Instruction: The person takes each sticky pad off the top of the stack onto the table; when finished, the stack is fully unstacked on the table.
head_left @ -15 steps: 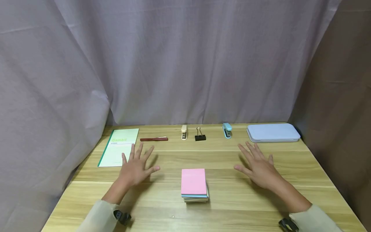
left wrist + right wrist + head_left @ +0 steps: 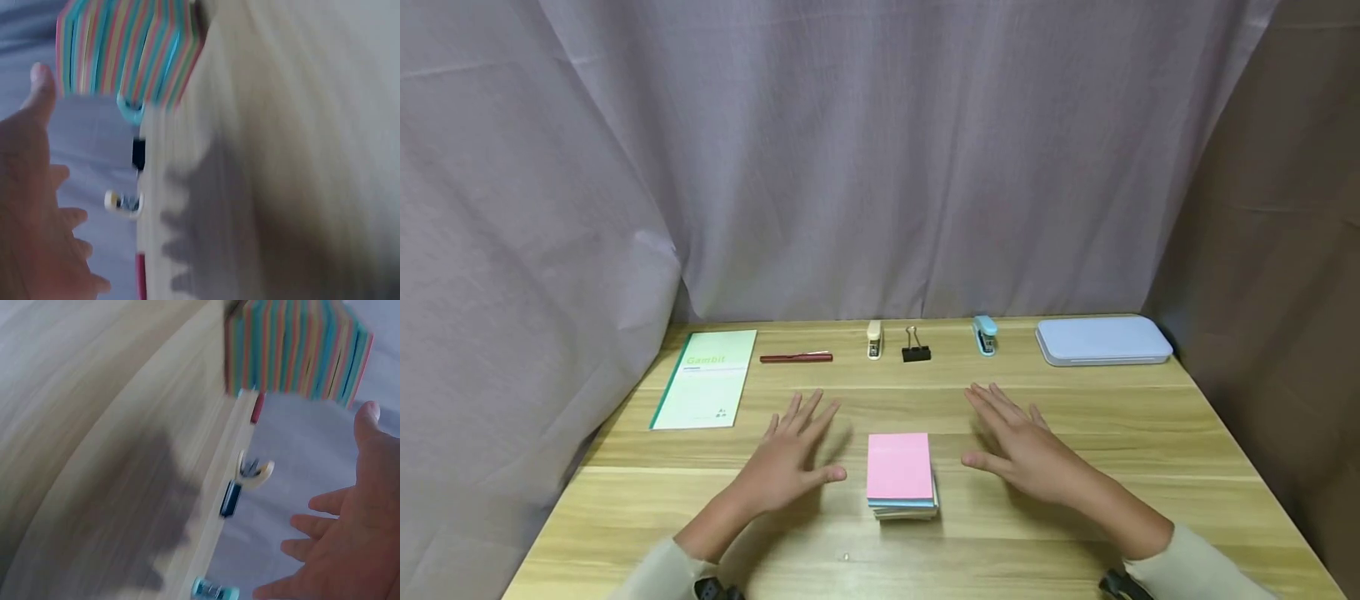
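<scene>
Flanking one paper stack (image 2: 898,467): one left hand (image 2: 785,462), one right hand (image 2: 1028,456)

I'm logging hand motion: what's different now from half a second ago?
The left hand moved rightward and the right hand leftward, both nearer the stack of sticky notes. In the head view, the left hand no longer overlaps the notebook. Nothing was taken hold of or let go. Stack, notebook, pen and blue case stayed put.

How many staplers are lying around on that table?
2: a cream stapler at the back, just left of the black binder clip, and a light blue stapler between that clip and the pale blue case. No others show.
</scene>
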{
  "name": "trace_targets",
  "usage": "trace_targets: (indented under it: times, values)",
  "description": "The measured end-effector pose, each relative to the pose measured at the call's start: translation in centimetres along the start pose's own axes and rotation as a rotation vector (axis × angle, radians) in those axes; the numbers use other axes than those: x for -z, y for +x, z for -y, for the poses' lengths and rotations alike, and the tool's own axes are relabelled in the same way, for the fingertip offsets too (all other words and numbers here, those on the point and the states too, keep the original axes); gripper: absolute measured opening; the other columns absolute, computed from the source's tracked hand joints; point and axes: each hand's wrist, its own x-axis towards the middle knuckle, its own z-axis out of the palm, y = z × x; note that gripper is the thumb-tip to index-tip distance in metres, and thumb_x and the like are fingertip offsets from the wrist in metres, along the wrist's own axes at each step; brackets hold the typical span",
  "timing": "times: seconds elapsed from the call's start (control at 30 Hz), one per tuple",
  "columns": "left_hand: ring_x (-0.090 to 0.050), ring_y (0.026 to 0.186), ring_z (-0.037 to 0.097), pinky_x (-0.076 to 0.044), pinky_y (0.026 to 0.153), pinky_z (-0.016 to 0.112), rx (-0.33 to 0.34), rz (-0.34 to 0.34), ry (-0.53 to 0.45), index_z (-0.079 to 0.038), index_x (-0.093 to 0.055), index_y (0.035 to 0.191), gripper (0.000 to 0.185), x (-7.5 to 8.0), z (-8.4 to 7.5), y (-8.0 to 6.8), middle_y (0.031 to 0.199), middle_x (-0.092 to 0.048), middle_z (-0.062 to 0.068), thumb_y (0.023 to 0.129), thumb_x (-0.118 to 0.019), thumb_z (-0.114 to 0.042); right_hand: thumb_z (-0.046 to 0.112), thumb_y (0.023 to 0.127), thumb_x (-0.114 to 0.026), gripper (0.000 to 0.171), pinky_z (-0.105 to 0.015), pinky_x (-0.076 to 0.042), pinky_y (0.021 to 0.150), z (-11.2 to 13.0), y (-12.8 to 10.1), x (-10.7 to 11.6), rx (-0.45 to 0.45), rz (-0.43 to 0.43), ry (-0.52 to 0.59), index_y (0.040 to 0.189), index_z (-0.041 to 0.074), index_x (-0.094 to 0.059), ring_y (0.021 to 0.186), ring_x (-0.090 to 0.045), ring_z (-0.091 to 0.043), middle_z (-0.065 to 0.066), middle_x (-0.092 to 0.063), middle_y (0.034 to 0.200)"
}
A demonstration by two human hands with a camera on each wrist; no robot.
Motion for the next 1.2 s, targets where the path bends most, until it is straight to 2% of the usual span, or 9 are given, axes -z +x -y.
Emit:
trace_targets:
  times: [0.17, 0.3, 0.37, 0.43, 0.5, 0.6, 0.73, 0.9, 1.2]
  values:
    - [-0.006, 0.157, 0.042, -0.016, 0.117, 0.075, -0.089, 0.056, -0.262, -0.027, -0.013, 0.167, 0.103, -1.3, -2.0, -0.5, 0.173, -0.01, 0.007, 0.088, -0.076, -0.051, 0.054, 0.098, -0.063, 0.089, -0.073, -0.017, 0.117, 2.2, 0.2, -0.2, 0.081, 0.068, 0.104, 0.166, 0.018, -0.019, 0.156, -0.019, -0.04, -0.009, -0.021, 0.171]
    - [-0.009, 0.157, 0.039, -0.021, 0.118, 0.07, -0.068, 0.102, -0.472, -0.038, -0.005, 0.166, 0.106, -2.5, -3.5, -0.8, 0.173, -0.011, 0.007, 0.086, -0.073, -0.058, 0.053, 0.097, -0.064, 0.089, -0.068, -0.029, 0.116, 3.9, 0.5, -0.5, 0.128, 0.142, 0.21, 0.167, 0.02, -0.018, 0.154, -0.024, -0.042, -0.011, -0.02, 0.171]
    - [-0.012, 0.157, 0.034, -0.022, 0.119, 0.067, -0.053, 0.096, -0.552, -0.04, -0.006, 0.165, 0.107, -3.2, -4.0, -0.8, 0.173, -0.014, 0.004, 0.086, -0.076, -0.055, 0.054, 0.096, -0.065, 0.091, -0.066, -0.034, 0.115, 4.6, 0.7, -0.8, 0.146, 0.172, 0.259, 0.166, 0.021, -0.018, 0.152, -0.027, -0.04, -0.01, -0.021, 0.17]
    - [-0.015, 0.157, 0.03, -0.022, 0.122, 0.062, -0.048, 0.074, -0.632, -0.037, -0.009, 0.166, 0.109, -3.8, -4.4, -0.8, 0.172, -0.019, -0.001, 0.085, -0.082, -0.045, 0.056, 0.094, -0.068, 0.093, -0.063, -0.036, 0.115, 5.2, 1.0, -1.0, 0.164, 0.183, 0.293, 0.166, 0.02, -0.021, 0.151, -0.031, -0.038, -0.01, -0.024, 0.169]
    - [-0.019, 0.157, 0.026, -0.022, 0.123, 0.057, -0.049, 0.046, -0.705, -0.031, -0.012, 0.166, 0.111, -4.4, -4.8, -0.7, 0.17, -0.024, -0.004, 0.083, -0.086, -0.034, 0.058, 0.091, -0.071, 0.096, -0.06, -0.038, 0.114, 5.7, 1.2, -1.3, 0.172, 0.181, 0.319, 0.165, 0.017, -0.025, 0.15, -0.034, -0.034, -0.008, -0.029, 0.168]
    - [-0.028, 0.154, 0.026, -0.025, 0.123, 0.053, -0.043, 0.015, -0.79, -0.021, -0.016, 0.166, 0.111, -5.0, -5.2, -0.7, 0.166, -0.033, -0.001, 0.082, -0.089, -0.025, 0.059, 0.086, -0.076, 0.1, -0.057, -0.041, 0.113, 6.3, 1.4, -1.7, 0.178, 0.167, 0.332, 0.163, 0.014, -0.031, 0.146, -0.041, -0.028, -0.004, -0.037, 0.163]
    - [-0.04, 0.148, 0.025, -0.031, 0.122, 0.05, -0.014, -0.016, -0.848, -0.013, -0.022, 0.164, 0.105, -5.5, -5.5, -0.7, 0.159, -0.044, 0.003, 0.083, -0.088, -0.025, 0.055, 0.083, -0.081, 0.096, -0.052, -0.045, 0.111, 6.7, 1.6, -2.2, 0.174, 0.157, 0.345, 0.159, 0.013, -0.039, 0.138, -0.048, -0.019, 0.003, -0.045, 0.154]
    - [-0.044, 0.144, 0.024, -0.036, 0.119, 0.051, 0.015, -0.032, -0.887, -0.011, -0.03, 0.16, 0.098, -5.9, -5.6, -0.8, 0.153, -0.049, 0.001, 0.083, -0.089, -0.023, 0.046, 0.084, -0.085, 0.089, -0.045, -0.048, 0.109, 7.0, 1.6, -2.5, 0.178, 0.143, 0.331, 0.156, 0.016, -0.044, 0.131, -0.052, -0.012, 0.009, -0.05, 0.146]
    - [-0.047, 0.141, 0.023, -0.041, 0.116, 0.049, 0.003, -0.045, -0.849, -0.01, -0.035, 0.157, 0.097, -5.7, -5.7, -0.7, 0.151, -0.052, -0.004, 0.08, -0.091, -0.024, 0.045, 0.084, -0.085, 0.086, -0.04, -0.051, 0.103, 6.7, 1.6, -2.2, 0.183, 0.138, 0.302, 0.156, 0.018, -0.045, 0.126, -0.054, -0.011, 0.011, -0.052, 0.143]
